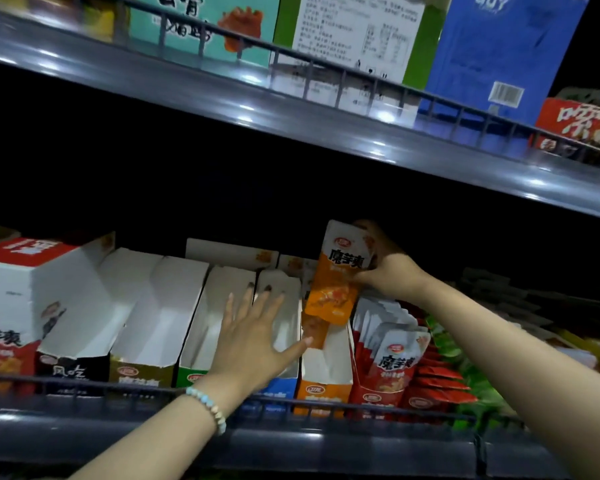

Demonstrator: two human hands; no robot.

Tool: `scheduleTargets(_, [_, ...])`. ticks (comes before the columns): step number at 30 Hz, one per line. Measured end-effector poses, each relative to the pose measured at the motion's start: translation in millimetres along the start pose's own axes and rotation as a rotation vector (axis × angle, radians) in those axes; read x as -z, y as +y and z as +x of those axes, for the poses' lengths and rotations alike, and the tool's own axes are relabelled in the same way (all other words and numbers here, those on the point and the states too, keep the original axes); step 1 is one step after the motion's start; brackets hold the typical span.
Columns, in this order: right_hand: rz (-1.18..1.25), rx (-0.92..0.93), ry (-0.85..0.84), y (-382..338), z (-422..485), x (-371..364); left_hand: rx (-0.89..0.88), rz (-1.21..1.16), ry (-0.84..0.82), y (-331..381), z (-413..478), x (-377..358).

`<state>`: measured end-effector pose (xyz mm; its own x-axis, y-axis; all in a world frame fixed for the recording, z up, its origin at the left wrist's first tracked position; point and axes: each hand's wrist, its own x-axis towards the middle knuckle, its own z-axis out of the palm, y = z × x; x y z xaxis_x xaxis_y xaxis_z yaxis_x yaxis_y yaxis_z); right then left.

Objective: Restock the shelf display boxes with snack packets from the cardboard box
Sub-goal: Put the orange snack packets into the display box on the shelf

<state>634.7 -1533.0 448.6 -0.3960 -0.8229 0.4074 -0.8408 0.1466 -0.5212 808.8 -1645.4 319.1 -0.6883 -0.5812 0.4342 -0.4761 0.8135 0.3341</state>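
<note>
Step in hand: an orange snack packet [336, 278] is being brought to the orange display box [326, 372]; it is held upright over the back of that box, lower edge not yet seated.
Right hand [388, 268]: the packet is gripped by its right edge, with the fingers [374, 237] curled round behind it. Whether one packet or a small stack is held cannot be told.
Left hand [253, 337]: it is laid flat over the blue display box [281, 388], fingers [245, 299] straight and spread, thumb stretched to the orange box's left wall. Nothing is held.
Progress: the task is judged to be far from done. The green box [187, 375], yellow box [139, 375] and black box [70, 368] are seen empty, while only the red packets [392, 355] to the right are stocked.
Next move: the packet is to be lowered straight between the box walls and stood on end. The wall is probably best kept braced by the left thumb, so that the light box is not pushed back.
Supply: the cardboard box is not in view.
Surface: the boxes are carried side by side on a grey metal shelf, behind a low wire rail [361, 408].
Room: an upper shelf [222, 109] is loaded with large cartons. The back of the bay is dark, and nothing can be made out there.
</note>
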Motion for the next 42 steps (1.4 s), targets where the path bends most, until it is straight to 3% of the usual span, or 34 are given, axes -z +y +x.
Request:
scheduleTargets(4, [-0.088, 0.055, -0.012, 9.5, 12.8, -14.8, -0.001, -0.009, 0.009, 1.8, 0.1, -10.4])
scheduleTargets(9, [-0.207, 0.000, -0.043, 21.1, 24.2, -37.4, 0.017, -0.035, 0.017, 0.5, -0.9, -12.7])
scheduleTargets(20, [-0.667, -0.033, -0.184, 26.7, 37.0, -54.5, 0.003, -0.039, 0.021, -1.5, -0.1, -16.1])
scheduleTargets(28, [-0.704, -0.017, -0.167, 22.5, 32.8, -48.3, 0.000, -0.007, 0.025, -0.5, 0.9, -14.1])
scheduleTargets(38, [-0.319, -0.060, -0.150, -23.7, -22.7, -5.3, 0.023, 0.003, 0.022, 13.1, -33.0, 21.5])
scheduleTargets(42, [-0.265, 0.045, -0.203, -51.2, -83.6, -0.2, -0.010, 0.018, 0.054, 18.6, -68.0, 32.8])
